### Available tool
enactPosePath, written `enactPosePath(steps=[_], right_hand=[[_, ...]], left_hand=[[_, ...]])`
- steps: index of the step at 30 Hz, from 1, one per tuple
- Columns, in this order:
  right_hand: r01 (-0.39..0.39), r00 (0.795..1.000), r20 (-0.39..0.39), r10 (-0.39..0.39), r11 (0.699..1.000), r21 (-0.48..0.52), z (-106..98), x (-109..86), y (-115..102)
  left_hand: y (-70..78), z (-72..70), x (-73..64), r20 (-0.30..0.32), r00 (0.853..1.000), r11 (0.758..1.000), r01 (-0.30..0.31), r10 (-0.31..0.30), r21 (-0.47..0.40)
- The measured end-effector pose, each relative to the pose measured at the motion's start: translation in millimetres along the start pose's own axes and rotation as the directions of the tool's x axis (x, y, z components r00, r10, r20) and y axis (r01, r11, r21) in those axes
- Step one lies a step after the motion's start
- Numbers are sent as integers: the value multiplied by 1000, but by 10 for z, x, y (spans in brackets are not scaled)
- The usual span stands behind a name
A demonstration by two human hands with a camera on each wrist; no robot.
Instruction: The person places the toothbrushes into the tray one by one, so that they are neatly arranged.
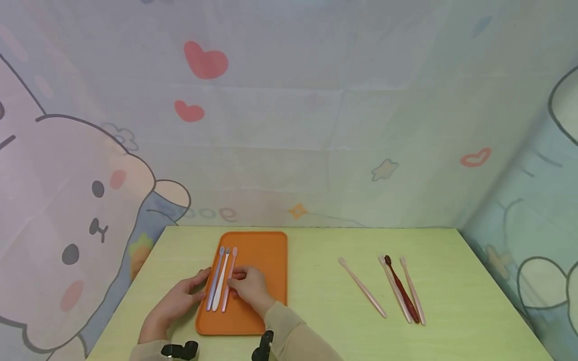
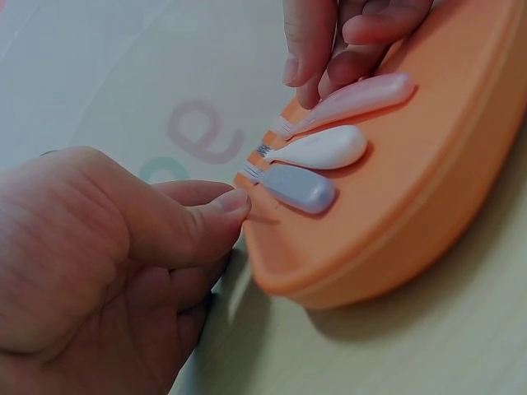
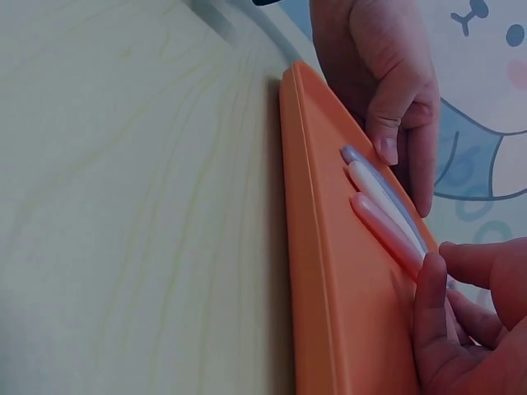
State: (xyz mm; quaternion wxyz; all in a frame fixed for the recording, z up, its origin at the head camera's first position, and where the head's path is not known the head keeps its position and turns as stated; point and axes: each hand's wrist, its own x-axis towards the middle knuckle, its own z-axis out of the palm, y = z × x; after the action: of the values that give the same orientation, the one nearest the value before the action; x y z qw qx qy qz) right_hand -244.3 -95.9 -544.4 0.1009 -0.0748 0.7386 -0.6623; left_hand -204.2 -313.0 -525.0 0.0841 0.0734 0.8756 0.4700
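Right hand pinching slim pink plastic toothbrush, apparently aligning it beside white toothbrush and lilac toothbrush on orange rectangular tray; left hand gripping tray's edge; next move probably requiring gentle release.

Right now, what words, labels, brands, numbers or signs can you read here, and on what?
"oo", in faint lettering on the backdrop; the neighbouring letters are too faded to read surely.
Toothbrushes and orange tray: no text I can make out.

Glossy plastic toothbrushes, smooth matt tray
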Motion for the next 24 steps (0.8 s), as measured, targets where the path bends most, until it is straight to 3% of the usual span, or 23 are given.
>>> enactPosePath(steps=[15,24], right_hand=[[-15,999,52,13,999,45,-83,-75,-24],[-45,994,103,30,989,144,-206,-147,-11]], left_hand=[[-23,-4,18,-6,1000,1000,-7,7,-1],[-39,9,33,-8,1000,1000,-5,5,3]])
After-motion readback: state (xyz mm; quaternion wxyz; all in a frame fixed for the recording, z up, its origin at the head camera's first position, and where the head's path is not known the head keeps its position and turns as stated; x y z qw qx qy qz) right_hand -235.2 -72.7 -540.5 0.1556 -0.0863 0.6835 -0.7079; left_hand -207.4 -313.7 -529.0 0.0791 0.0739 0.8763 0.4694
